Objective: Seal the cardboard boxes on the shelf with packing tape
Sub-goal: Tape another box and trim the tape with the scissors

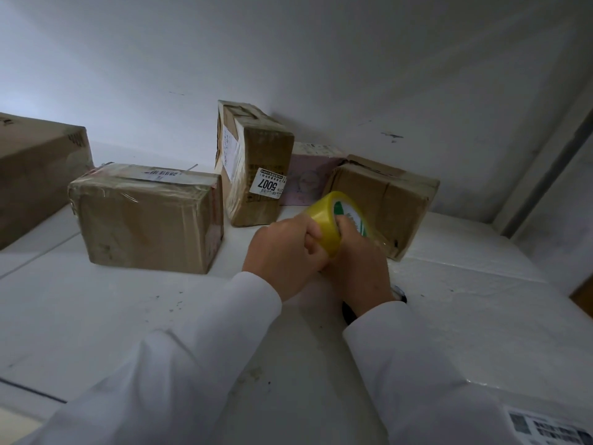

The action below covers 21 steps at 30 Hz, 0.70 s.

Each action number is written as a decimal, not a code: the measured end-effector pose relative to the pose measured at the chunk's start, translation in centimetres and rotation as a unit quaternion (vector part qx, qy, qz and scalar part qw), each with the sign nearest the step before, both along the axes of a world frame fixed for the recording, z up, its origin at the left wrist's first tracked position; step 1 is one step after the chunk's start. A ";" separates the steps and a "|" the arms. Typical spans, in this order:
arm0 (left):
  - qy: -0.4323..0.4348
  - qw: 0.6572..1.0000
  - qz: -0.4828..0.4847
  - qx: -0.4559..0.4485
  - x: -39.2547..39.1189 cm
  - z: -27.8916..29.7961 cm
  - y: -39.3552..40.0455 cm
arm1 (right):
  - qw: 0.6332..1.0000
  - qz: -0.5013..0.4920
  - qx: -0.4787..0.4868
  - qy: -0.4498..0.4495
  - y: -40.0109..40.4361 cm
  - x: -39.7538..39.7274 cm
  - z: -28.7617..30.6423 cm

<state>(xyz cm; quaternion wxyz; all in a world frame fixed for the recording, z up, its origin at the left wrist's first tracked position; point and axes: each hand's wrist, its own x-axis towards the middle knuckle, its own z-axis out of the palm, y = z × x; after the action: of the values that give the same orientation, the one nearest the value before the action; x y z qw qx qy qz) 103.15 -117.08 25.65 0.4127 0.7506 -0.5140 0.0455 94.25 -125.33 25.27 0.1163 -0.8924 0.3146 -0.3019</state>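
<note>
White sleeves (179,358) of mine fill the foreground, both forearms reaching up over the white shelf (96,316). My left hand (282,252) and right hand (356,268) are curled together around the yellow roll of packing tape (333,220), held just in front of the right-hand cardboard box (385,200), whose top flaps look loose. I judge I am picking for the tape's free end, so nothing is laid down yet. Next I need that end peeled, pulled out and pressed across the flap seam. Other boxes stand behind: a taped box (144,216) to the left and an upright box labelled 5007 (253,162).
</note>
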 end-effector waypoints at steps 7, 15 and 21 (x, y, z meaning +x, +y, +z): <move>-0.155 0.985 -0.050 -0.054 0.0 -0.3 -0.1 | 0.998 0.042 0.054 -0.012 -1.0 -0.2 0.0; -0.234 0.958 -0.137 -0.094 0.3 -0.2 0.1 | 0.904 0.115 0.357 -0.204 -1.1 -0.7 1.7; -0.229 0.965 -0.109 -0.062 0.1 -0.6 1.5 | 0.863 0.092 0.407 -0.286 0.0 -0.6 2.2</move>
<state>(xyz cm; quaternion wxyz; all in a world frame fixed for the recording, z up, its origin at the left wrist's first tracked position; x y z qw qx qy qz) 103.24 -115.54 25.06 0.3326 0.6325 -0.6695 0.2025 93.69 -125.32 27.46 0.5810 -0.6651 0.2790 -0.3772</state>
